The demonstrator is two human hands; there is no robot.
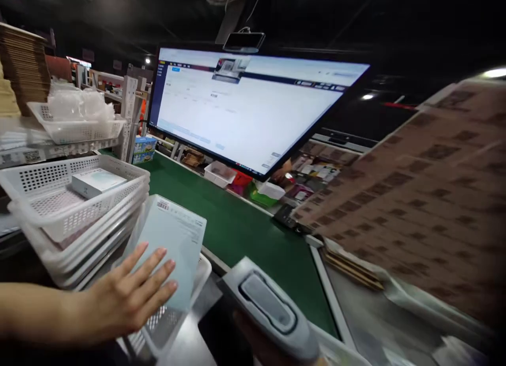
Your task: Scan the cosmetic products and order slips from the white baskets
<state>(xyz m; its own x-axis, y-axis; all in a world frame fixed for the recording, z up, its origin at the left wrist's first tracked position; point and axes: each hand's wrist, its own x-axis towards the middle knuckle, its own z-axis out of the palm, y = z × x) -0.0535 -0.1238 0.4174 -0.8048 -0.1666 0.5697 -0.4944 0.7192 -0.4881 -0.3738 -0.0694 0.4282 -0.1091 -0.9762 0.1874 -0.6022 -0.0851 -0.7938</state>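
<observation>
My left hand (126, 297) lies flat, fingers spread, on a pale blue-green flat box (169, 245) with a barcode label at its top edge. The box rests tilted in a white perforated basket (166, 329) at the bottom centre. My right hand (269, 350) is mostly hidden at the bottom edge and grips a grey handheld barcode scanner (269, 303), whose head faces toward the box. A stack of white perforated baskets (47, 224) stands to the left, the top one holding a small white box (97, 181).
A large monitor (253, 108) stands behind a green conveyor belt (237, 224). A blurred stack of brown printed cardboard (427, 197) fills the right. Small trays and packets lie beyond the belt. A shelf basket with clear bags (75, 118) sits upper left.
</observation>
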